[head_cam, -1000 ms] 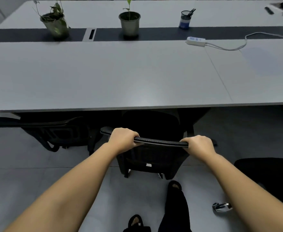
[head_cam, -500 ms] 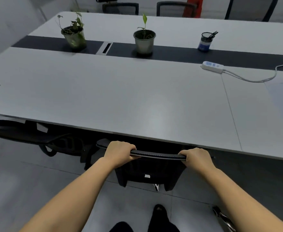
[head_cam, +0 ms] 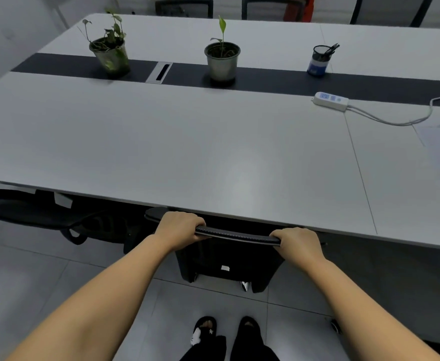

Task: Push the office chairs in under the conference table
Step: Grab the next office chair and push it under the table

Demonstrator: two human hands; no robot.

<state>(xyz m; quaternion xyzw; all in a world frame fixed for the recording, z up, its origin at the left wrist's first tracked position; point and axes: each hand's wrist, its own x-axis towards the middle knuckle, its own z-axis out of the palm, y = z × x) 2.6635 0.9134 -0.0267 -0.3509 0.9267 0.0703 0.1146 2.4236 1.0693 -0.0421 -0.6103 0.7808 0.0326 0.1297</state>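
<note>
Since the earlier frames both hands have carried the chair forward, so its top rail now sits right at the near edge of the table instead of well short of it. Left hand [head_cam: 178, 227] is curled over the left end of the office chair [head_cam: 229, 259] backrest's top rail, fingers wrapped over the far side; right hand [head_cam: 298, 242] is closed around the right end of the same rail. Between the two hands the dark rail runs nearly level, with the mesh back hanging below it and the seat hidden beneath the conference table [head_cam: 187, 152]. To the left, a second chair [head_cam: 31, 212] is already tucked under the tabletop. Farther across the table stand two potted plants [head_cam: 111, 53] [head_cam: 222, 59], a pen cup [head_cam: 319, 61] and, to the right, a white power strip [head_cam: 331, 100].
</note>
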